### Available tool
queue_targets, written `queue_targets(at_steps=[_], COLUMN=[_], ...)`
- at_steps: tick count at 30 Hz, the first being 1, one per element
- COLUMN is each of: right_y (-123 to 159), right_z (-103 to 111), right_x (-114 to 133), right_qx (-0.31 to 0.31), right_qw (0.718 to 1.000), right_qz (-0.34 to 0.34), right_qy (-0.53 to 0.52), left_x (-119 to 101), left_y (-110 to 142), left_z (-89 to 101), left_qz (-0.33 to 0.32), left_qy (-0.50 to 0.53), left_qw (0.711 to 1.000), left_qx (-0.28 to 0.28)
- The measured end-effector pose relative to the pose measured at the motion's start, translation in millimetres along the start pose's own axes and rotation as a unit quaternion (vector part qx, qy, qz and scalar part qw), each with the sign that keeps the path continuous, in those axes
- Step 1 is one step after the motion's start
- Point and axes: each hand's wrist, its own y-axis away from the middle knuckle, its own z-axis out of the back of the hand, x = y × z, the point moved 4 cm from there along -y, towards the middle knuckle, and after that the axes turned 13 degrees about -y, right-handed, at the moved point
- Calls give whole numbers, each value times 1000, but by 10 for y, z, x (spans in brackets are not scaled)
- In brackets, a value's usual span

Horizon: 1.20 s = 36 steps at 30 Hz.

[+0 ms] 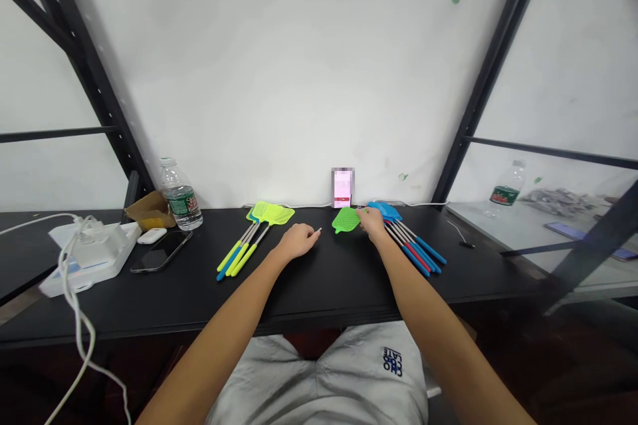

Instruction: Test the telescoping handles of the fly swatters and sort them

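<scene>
My right hand [371, 221] is closed on the edge of a green leaf-shaped fly swatter head [345, 219], close above the black table. No handle shows on this head. Left of it, my left hand [298, 240] is closed, with a tiny pale tip showing at its fingers; what it is I cannot make out. Beyond my left hand lies a bunch of fly swatters [269, 213] with yellow heads and yellow and blue grips. Fly swatters with blue heads [386, 211] and blue and red grips lie fanned out beside my right hand, which partly hides them.
A lit phone [343, 187] leans on the white wall. At the left are a water bottle [182, 197], a cardboard box [152, 210], a white case [152, 236], a dark phone [162, 252] and a power strip [94, 259] with cables. Black metal posts flank the table [319, 285].
</scene>
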Motion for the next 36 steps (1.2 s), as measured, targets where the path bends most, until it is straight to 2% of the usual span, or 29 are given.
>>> queue_targets(at_steps=[2,6,13,18,21,24,27,33,36], right_y=[-10,-28,59,168,211,236,260,431,573], right_z=[-23,-53,-79,-149,-156,-148,-196,-507,-649], right_x=[-28,-57,-38,31,91,159,223,252,279], right_qx=[-16,-16,17,18,-4,-29,-18,128,159], right_qw=[996,970,935,910,892,892,903,927,925], right_qz=[-5,-5,25,49,78,97,131,189,207], right_qy=[92,244,353,412,446,440,410,297,276], left_x=[7,11,2,2,7,7,-3,-38,-81], left_y=[-3,-5,4,2,1,6,16,23,35], left_z=[-15,-31,-23,-18,-23,-18,-8,29,83], left_qz=[5,13,22,20,19,21,20,13,-2], left_qy=[-22,-44,-45,-42,-42,-44,-42,-24,-5], left_qw=[1000,999,998,998,998,998,998,1000,1000], left_qx=[11,26,43,41,40,36,36,10,-24])
